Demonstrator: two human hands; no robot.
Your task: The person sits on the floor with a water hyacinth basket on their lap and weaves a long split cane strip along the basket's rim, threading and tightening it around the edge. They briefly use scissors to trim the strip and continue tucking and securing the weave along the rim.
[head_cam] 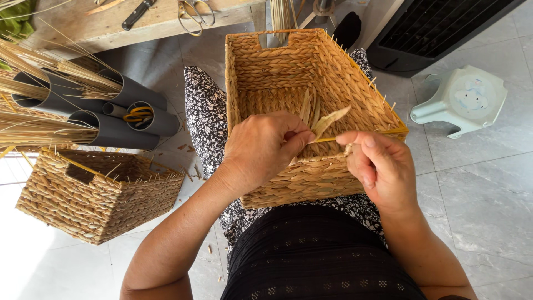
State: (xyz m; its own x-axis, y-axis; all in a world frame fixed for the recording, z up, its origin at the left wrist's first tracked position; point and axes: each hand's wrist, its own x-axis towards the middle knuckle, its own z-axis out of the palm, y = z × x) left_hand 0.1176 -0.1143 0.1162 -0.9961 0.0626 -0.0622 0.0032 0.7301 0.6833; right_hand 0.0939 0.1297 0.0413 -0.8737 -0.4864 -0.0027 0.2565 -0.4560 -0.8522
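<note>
Head view, looking down onto lap. Woven basket [311, 83] resting on lap, tilted, open mouth facing up and away, near wall toward body. Left hand [261, 147] closed over near rim of basket, thumb and forefinger pinched on base of a flat dry leaf strand [328, 121] where it leaves the weave. Right hand [377, 166] just right of left hand, at same rim, fingers curled and pinched on a thin yellow strand running along rim toward basket's right corner; exact contact of fingertips partly hidden. Free end of leaf strand pointing up and right, above rim, between the two hands. Judged: strand very light, dry, papery, flexible along length but likely to split or crease if bent sharply; best gripped low, close to weave, flat between finger pads rather than at frayed tip. Basket itself judged light, fairly stiff, rough-textured, not slippery; stiff stake ends protruding along rim, prickly; best held by wall or by cut-out handle on far side. Left of basket: second woven basket [97, 194] on floor, grey tubes [119, 114] stuffed with straw bundles, yellow-handled scissors [136, 115] inside one tube. Beyond basket: wooden desk [161, 19] carrying metal scissors [194, 14]. Right of basket: pale green plastic stool [461, 100] on tiled floor, well apart.
</note>
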